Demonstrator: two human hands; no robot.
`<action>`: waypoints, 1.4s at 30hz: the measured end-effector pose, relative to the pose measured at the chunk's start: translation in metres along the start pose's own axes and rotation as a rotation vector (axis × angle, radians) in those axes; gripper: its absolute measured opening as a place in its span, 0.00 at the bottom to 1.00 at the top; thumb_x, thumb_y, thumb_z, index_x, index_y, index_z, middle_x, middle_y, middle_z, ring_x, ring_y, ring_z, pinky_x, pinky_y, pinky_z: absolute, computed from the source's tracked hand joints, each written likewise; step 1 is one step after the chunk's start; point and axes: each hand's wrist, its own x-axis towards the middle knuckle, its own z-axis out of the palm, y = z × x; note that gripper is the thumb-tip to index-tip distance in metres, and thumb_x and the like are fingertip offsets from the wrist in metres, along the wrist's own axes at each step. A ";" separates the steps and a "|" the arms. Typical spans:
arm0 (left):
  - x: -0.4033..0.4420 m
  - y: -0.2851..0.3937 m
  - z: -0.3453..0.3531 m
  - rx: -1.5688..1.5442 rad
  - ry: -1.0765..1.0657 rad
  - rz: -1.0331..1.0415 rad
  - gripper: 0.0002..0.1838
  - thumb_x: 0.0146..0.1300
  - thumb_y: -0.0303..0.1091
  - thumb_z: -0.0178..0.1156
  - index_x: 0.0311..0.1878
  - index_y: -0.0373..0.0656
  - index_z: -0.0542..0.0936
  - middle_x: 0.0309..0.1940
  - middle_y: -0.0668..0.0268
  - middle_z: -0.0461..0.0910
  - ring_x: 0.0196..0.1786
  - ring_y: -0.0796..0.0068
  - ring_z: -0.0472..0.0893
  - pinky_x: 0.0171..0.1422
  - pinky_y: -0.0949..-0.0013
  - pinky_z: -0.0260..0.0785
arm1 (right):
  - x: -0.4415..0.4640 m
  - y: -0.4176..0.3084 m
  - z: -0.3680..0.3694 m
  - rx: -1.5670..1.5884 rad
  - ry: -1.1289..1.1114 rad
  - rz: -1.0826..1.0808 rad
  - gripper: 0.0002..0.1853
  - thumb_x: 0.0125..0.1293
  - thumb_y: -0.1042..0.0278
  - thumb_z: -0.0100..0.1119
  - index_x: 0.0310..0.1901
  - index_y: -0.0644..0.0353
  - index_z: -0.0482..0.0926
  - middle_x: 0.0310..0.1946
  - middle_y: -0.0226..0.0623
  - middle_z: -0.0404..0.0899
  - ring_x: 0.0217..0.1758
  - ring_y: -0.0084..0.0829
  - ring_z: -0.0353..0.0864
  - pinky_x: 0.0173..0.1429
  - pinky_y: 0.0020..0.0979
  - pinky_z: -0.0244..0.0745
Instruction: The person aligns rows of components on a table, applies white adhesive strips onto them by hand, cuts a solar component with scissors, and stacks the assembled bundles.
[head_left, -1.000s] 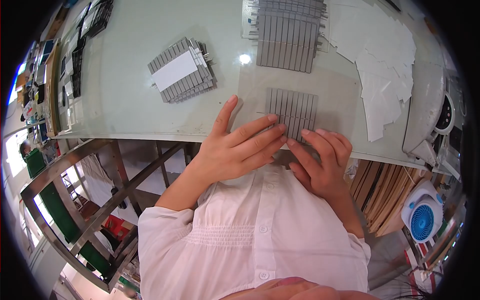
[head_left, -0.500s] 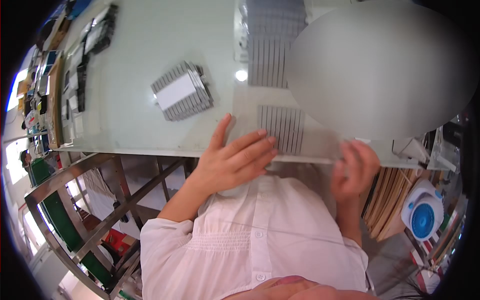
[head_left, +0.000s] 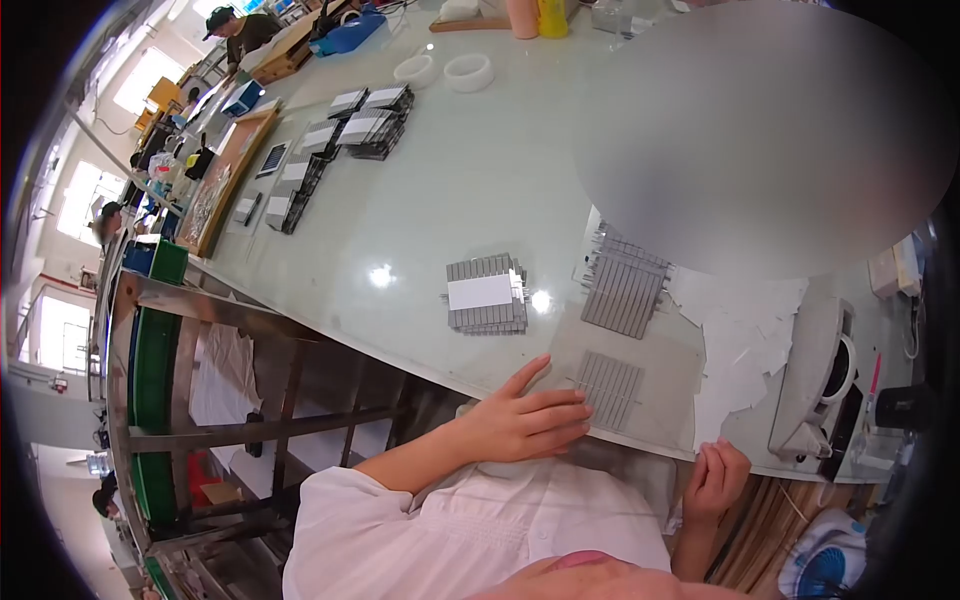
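My left hand (head_left: 540,415) lies palm down at the table's front edge, fingers stretched out, its fingertips at the left side of a single grey striped panel (head_left: 612,388). Thin wire ends stick out from the panel's sides. My right hand (head_left: 718,475) has thumb and fingers pinched together at the lower tip of the white paper labels (head_left: 740,350), which lie overlapping on the table. Behind the single panel is a pile of similar grey panels (head_left: 628,290). Left of it stands a skewed stack (head_left: 488,295) with a white label across its top.
More labelled stacks (head_left: 365,128) sit at the far left, near two white tape rolls (head_left: 468,72). A grey tape dispenser (head_left: 815,385) stands at right. A blurred oval covers the upper right. A metal frame (head_left: 270,430) is below the table. Another person (head_left: 245,38) is in the background.
The camera view has swung, showing more of the table's far side. My right hand, blurred before, is now at the labels' lower tip. My left hand stays beside the single panel.
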 end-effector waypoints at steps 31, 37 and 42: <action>0.023 0.032 -0.016 -0.747 0.100 -0.451 0.14 0.62 0.21 0.71 0.51 0.41 0.86 0.35 0.62 0.84 0.34 0.63 0.83 0.36 0.64 0.74 | 0.063 -0.098 0.003 0.409 -0.023 -0.351 0.16 0.64 0.65 0.75 0.53 0.50 0.83 0.56 0.32 0.83 0.54 0.36 0.84 0.52 0.39 0.76; 0.014 0.035 -0.015 -0.829 0.048 -0.570 0.15 0.63 0.24 0.72 0.54 0.42 0.86 0.39 0.65 0.87 0.33 0.68 0.84 0.35 0.65 0.74 | 0.065 -0.095 0.007 0.460 -0.035 -0.352 0.18 0.66 0.63 0.75 0.54 0.52 0.80 0.52 0.34 0.86 0.52 0.36 0.84 0.51 0.40 0.76; 0.005 0.011 -0.012 -0.502 0.183 -0.423 0.18 0.61 0.32 0.75 0.54 0.43 0.85 0.40 0.65 0.87 0.34 0.70 0.83 0.38 0.65 0.72 | 0.066 -0.079 0.012 0.518 -0.042 -0.186 0.22 0.66 0.65 0.75 0.58 0.56 0.76 0.52 0.39 0.86 0.52 0.42 0.82 0.54 0.42 0.77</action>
